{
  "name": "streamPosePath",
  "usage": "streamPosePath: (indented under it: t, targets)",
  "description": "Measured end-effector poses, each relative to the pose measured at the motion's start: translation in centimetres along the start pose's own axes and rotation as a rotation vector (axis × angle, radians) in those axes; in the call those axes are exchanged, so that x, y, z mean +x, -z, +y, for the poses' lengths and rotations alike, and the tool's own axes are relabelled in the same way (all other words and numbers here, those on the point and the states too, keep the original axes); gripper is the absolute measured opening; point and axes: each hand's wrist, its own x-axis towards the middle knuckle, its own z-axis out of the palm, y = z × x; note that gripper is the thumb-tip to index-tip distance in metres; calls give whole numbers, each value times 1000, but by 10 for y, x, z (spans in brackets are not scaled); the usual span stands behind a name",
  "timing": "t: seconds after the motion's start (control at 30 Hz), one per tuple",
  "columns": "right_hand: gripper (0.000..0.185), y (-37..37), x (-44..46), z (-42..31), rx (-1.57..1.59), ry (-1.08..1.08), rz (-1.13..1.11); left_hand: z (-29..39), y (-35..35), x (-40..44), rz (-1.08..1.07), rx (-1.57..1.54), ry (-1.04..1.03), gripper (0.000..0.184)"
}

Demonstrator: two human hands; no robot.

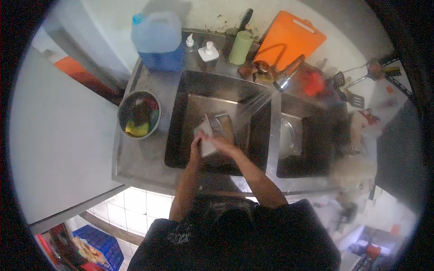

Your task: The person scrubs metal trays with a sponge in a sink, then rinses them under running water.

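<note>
1. A pale, flat-sided piece [208, 149] is held by its left edge in the left hand [197, 141], while its face is crossed by the right hand [220, 143]. It is tilted, with a narrow end pointed far, and is kept over the left sink basin [214, 100]; its exact kind cannot be told.
2. A metallic, straight-edged container [224, 120] is seen just right of it, partly hidden; whether the two are touching cannot be made out.
</note>
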Motion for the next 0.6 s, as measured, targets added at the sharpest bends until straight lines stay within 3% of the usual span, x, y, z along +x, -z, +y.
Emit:
streamPosePath:
  t: [0.07, 0.13, 0.23, 0.27, 0.33, 0.43, 0.53, 0.6]
  targets:
    - [72, -19, -51, -41, -292, 78, -138, 15, -9, -1, -48, -57, 130, 53]
    - [69, -12, -22, 16, -489, 149, -279, 29, -18, -6, -86, -120, 262, 46]
    - [65, -22, -69, -37, -427, 243, -146, 40, -37, -22, 61, 117, 175, 40]
    - [62, -19, -70, -48, -419, 151, -77, 44, -49, -27, 114, 211, 132, 41]
    - [56, -13, -67, -61, -399, -39, 52, 34, -28, -15, 69, 157, 215, 43]
    - [52, -15, -73, -50, -470, 260, -147, 0, 49, 12, 75, 30, 280, 46]
    - [66, -21, -81, -32, -730, 581, -238, -24, 75, 31, -7, -12, 222, 48]
    - [58, -18, -74, -20, -517, 397, -103, -29, 84, 30, -91, 5, 150, 48]
